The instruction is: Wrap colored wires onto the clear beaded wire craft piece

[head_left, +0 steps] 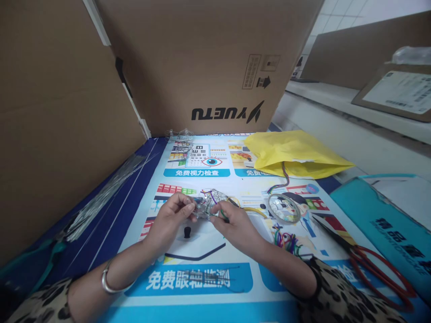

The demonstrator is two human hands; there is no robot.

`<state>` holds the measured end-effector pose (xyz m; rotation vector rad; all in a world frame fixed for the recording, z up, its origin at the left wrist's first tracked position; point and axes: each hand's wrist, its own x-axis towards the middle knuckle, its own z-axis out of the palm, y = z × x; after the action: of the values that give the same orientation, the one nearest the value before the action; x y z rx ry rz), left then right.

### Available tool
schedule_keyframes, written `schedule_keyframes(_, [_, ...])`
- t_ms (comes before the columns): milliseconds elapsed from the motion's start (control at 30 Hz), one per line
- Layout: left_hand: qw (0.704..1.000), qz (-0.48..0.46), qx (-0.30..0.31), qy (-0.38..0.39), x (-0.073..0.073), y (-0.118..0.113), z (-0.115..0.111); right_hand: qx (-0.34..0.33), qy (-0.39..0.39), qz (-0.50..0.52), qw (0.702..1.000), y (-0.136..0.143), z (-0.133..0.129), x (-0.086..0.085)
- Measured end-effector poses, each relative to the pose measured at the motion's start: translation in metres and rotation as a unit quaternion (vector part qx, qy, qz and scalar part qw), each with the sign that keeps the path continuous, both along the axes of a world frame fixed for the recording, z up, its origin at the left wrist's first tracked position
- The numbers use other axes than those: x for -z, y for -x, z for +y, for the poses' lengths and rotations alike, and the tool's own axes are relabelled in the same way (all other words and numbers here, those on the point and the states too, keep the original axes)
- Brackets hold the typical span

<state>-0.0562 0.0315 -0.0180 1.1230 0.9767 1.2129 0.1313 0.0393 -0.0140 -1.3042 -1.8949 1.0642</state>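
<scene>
Near the middle of the printed sheet, a clear beaded wire piece (206, 205) with purple and yellow strands is held between both hands. My left hand (173, 217) pinches its left end with thumb and index finger. On its right side, the fingers of my right hand (235, 224) are closed around the piece, beside a green strand. A yellow cord (254, 210) runs out to the right behind my right hand. Just below the piece lies a small black object (187, 232). A round clear dish (284, 208) with small shiny bits is to the right.
Coloured threads (288, 240) lie by my right forearm, with red-handled scissors (377, 269) farther right. A yellow bag (296, 150) and teal pouch (387, 224) are at right. Wires (104, 197) and teal-handled pliers (55, 251) lie left. Cardboard (208, 58) stands behind.
</scene>
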Motion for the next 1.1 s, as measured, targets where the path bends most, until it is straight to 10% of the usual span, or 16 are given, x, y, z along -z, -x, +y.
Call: schedule_keyframes(1100, [0.994,0.072,-0.084,-0.011,0.0008,0.0056,0.0048,0.032,-0.063,0.121,0.99,-0.0054,-0.0084,0.0015])
